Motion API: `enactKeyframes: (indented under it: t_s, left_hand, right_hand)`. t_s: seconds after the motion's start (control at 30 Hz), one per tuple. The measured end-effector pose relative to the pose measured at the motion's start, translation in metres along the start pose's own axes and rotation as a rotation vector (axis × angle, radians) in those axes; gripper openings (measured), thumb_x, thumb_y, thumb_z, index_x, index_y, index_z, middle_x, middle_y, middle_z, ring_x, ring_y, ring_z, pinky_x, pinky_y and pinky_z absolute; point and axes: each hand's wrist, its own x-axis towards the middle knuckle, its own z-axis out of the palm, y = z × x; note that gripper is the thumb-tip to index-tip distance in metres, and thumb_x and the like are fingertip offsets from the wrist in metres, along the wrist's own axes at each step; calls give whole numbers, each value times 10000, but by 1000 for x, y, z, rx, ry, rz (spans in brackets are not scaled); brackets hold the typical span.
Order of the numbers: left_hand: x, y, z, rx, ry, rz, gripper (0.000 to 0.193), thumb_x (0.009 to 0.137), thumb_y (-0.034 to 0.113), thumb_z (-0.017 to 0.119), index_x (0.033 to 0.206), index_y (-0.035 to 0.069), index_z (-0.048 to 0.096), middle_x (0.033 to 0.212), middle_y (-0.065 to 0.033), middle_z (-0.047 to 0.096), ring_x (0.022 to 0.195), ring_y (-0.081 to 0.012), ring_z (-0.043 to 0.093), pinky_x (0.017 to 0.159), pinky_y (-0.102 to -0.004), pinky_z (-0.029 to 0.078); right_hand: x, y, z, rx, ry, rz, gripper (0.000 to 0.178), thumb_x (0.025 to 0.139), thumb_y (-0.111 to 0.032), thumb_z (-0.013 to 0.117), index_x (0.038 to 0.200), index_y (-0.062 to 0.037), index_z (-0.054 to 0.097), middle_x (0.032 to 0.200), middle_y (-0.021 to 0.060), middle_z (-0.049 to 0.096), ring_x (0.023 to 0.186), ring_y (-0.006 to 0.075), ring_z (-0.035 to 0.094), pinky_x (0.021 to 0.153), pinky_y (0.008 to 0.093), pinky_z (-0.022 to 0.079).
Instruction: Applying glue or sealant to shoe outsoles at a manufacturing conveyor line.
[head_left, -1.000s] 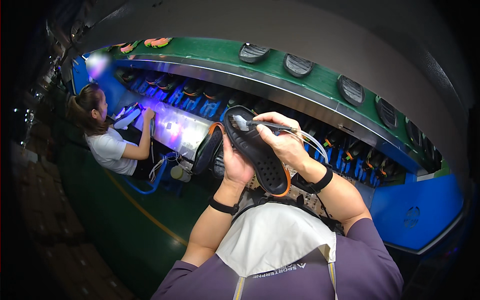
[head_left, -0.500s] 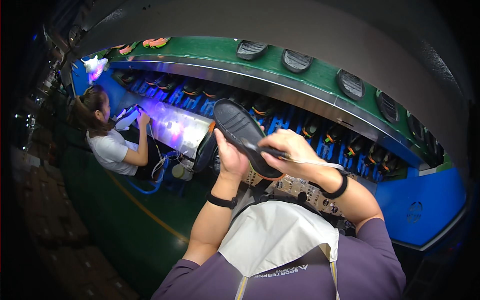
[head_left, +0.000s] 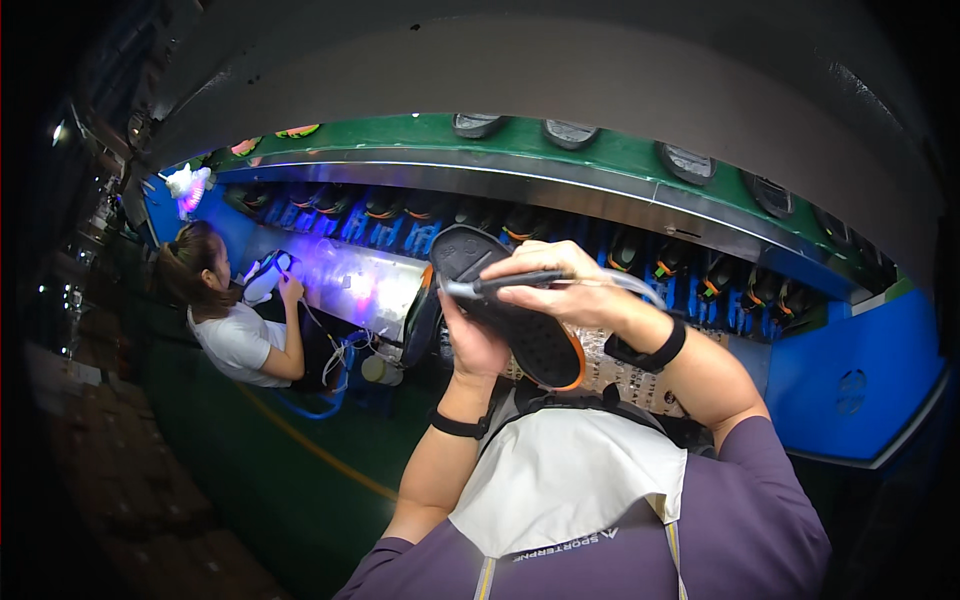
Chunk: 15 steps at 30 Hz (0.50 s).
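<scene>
A black shoe sole (head_left: 528,338) with an orange edge is held tilted just to the right of the metal surface (head_left: 365,272), which serves as the reference for every place here. The left hand (head_left: 474,338) has its grip closed on the sole's left side from below, though the fingers behind it are hidden. The right hand (head_left: 562,283), farther right of the metal surface, has its grip closed around a dark-handled brush (head_left: 489,287) with a pale tube (head_left: 640,287) running from it. The brush's whitish tip lies across the sole near its left edge; whether it touches or hovers just over it, I cannot tell. Brushing of this piece looks partway along, by my judgement: the brush is in position, but how much is coated and how much is left does not show, since hand and brush cover the middle. A second orange-edged sole (head_left: 424,318) is at the right end of the metal surface. Beyond the metal surface, shoe uppers (head_left: 663,268) line blue racks, and behind them further soles (head_left: 687,163) lie on a green conveyor belt (head_left: 625,143). Left of the metal surface, a co-worker (head_left: 240,335) handles another shoe piece (head_left: 264,280).
</scene>
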Motion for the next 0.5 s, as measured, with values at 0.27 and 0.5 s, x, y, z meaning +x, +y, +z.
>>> enactKeyframes:
  t_s: [0.27,0.5]
  left_hand:
    - [4,10,-10,38,152,92,685,1065,648,395,1458,116,575,1436,-93,628,1318,-280,588,1150,-448,450]
    - [12,29,4,-106,47,33,786,1014,720,409,1451,90,580,1374,-161,655,1252,-336,637,1127,-476,487]
  right_hand:
    - [6,-3,-2,-242,-110,-259,272,886,-154,823,1147,-89,783,923,87,707,864,254,646,834,391,501]
    - [2,-12,1,-438,-81,-344,285,877,-158,805,1157,-144,757,889,69,694,867,302,639,818,429,482]
